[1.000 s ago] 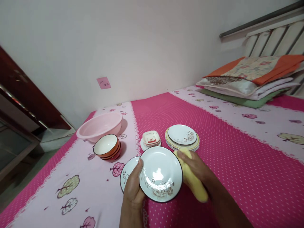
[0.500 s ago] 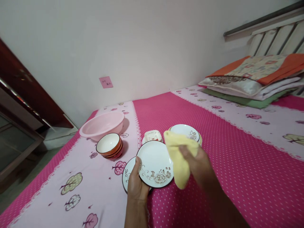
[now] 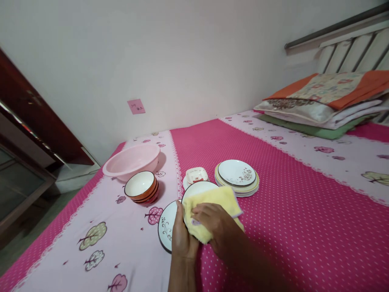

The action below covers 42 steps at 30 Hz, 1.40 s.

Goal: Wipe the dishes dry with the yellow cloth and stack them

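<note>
My left hand point(image 3: 183, 235) grips a white plate point(image 3: 199, 187) with a dark rim by its left edge, thumb on top. A yellow cloth point(image 3: 223, 199) covers most of that plate, pressed down by my right hand point(image 3: 217, 227), whose fingers are bent over it. Beneath and to the left, a second dark-rimmed plate point(image 3: 166, 227) with a brown vine pattern lies on the bed, partly hidden by my left hand. Just beyond the held plate sits a small white dish point(image 3: 197, 174) with a red print. A stack of plates point(image 3: 237, 172) stands to the right.
Several nested brown-sided bowls point(image 3: 141, 186) stand at the left, in front of a pink basin point(image 3: 132, 162). Folded bedding and pillows point(image 3: 322, 101) are piled at the back right by the headboard. A pink and white bedsheet point(image 3: 304, 211) covers the bed; the wall is behind.
My right hand has moved left with the yellow cloth, from beside the held plate onto its face. The held plate has shifted slightly right. The plate stack shows fully now.
</note>
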Each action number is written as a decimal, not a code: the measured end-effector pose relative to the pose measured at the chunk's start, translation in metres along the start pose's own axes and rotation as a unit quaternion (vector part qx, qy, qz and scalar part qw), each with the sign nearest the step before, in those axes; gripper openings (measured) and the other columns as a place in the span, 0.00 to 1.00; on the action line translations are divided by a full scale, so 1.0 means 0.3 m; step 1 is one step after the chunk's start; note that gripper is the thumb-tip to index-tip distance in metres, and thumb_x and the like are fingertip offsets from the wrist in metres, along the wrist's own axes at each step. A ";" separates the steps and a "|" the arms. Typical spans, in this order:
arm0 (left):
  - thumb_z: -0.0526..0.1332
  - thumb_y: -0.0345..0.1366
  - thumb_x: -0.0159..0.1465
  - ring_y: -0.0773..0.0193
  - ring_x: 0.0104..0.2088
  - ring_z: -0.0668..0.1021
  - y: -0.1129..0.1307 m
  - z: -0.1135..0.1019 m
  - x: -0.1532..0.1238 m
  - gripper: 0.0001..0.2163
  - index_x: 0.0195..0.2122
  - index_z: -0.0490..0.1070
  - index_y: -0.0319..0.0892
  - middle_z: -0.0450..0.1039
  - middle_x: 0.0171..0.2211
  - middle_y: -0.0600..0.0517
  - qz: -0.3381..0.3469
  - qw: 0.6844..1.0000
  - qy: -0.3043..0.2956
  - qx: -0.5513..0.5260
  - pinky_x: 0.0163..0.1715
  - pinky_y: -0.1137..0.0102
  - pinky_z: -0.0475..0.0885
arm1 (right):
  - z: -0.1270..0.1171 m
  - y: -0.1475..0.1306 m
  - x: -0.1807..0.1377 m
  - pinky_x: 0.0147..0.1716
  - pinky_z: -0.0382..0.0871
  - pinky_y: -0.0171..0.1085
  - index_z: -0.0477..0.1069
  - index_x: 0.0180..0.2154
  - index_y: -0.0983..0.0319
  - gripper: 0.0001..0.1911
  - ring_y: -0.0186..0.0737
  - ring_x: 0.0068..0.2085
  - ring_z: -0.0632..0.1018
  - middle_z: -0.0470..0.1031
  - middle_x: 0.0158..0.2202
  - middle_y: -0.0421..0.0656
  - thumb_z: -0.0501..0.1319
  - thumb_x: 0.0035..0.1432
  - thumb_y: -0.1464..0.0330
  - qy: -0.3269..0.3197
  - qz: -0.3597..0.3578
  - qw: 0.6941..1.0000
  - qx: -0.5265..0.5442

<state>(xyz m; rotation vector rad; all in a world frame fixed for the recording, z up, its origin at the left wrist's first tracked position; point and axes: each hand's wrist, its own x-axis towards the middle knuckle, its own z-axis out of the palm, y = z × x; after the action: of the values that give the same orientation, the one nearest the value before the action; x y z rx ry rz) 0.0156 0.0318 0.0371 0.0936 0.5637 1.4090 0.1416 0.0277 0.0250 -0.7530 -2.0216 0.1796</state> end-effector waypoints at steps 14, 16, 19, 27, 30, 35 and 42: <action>0.58 0.42 0.72 0.48 0.62 0.74 -0.038 0.003 -0.004 0.22 0.63 0.70 0.37 0.78 0.55 0.38 0.031 0.998 -0.039 0.042 0.65 0.54 0.66 | -0.096 0.112 -0.012 0.42 0.69 0.49 0.74 0.48 0.63 0.21 0.56 0.46 0.78 0.80 0.46 0.53 0.58 0.53 0.78 -0.097 0.157 0.955 -0.232; 0.58 0.43 0.72 0.48 0.60 0.76 -0.029 0.004 -0.003 0.22 0.62 0.71 0.38 0.79 0.54 0.39 0.055 0.998 -0.017 0.036 0.63 0.55 0.68 | -0.093 0.097 -0.046 0.40 0.71 0.50 0.74 0.45 0.62 0.17 0.54 0.41 0.78 0.80 0.40 0.51 0.57 0.55 0.78 -0.093 0.137 0.957 -0.238; 0.59 0.46 0.71 0.49 0.59 0.77 -0.020 0.001 0.002 0.22 0.60 0.73 0.38 0.79 0.55 0.39 0.080 0.997 0.008 0.024 0.61 0.57 0.71 | -0.074 0.037 -0.099 0.50 0.72 0.53 0.72 0.51 0.61 0.21 0.53 0.48 0.78 0.80 0.47 0.51 0.52 0.59 0.79 -0.025 0.097 0.976 -0.193; 0.57 0.55 0.69 0.44 0.54 0.80 -0.047 0.001 -0.017 0.27 0.39 0.82 0.34 0.83 0.44 0.36 0.003 1.000 -0.023 -0.012 0.59 0.55 0.72 | 0.023 -0.089 -0.005 0.43 0.77 0.45 0.72 0.45 0.54 0.15 0.48 0.38 0.78 0.77 0.34 0.43 0.53 0.63 0.75 0.031 0.149 0.986 -0.065; 0.54 0.57 0.69 0.44 0.55 0.79 -0.094 0.017 -0.022 0.28 0.40 0.82 0.35 0.83 0.45 0.37 -0.033 0.999 -0.033 -0.010 0.60 0.55 0.71 | 0.013 -0.080 0.041 0.39 0.74 0.44 0.70 0.41 0.55 0.11 0.48 0.36 0.76 0.75 0.33 0.44 0.53 0.62 0.74 0.067 0.186 0.978 -0.065; 0.52 0.56 0.70 0.46 0.58 0.77 -0.138 0.040 -0.018 0.28 0.48 0.81 0.37 0.82 0.48 0.39 -0.039 0.998 -0.047 -0.004 0.62 0.55 0.69 | -0.054 -0.051 0.059 0.42 0.71 0.46 0.69 0.42 0.59 0.14 0.51 0.41 0.75 0.76 0.39 0.48 0.54 0.54 0.75 0.099 0.226 0.969 -0.036; 0.62 0.53 0.66 0.43 0.52 0.81 -0.015 -0.021 -0.017 0.23 0.41 0.81 0.33 0.83 0.38 0.38 -0.014 0.997 -0.075 0.004 0.57 0.53 0.73 | -0.082 -0.092 0.061 0.48 0.65 0.42 0.73 0.39 0.58 0.11 0.44 0.44 0.76 0.79 0.42 0.42 0.59 0.55 0.77 -0.108 0.144 0.977 0.114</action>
<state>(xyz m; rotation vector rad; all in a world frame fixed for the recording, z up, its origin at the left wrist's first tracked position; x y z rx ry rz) 0.0167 0.0246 0.0316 0.1956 0.4443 1.3594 0.1429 0.0121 0.0632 -0.9077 -2.0395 0.6770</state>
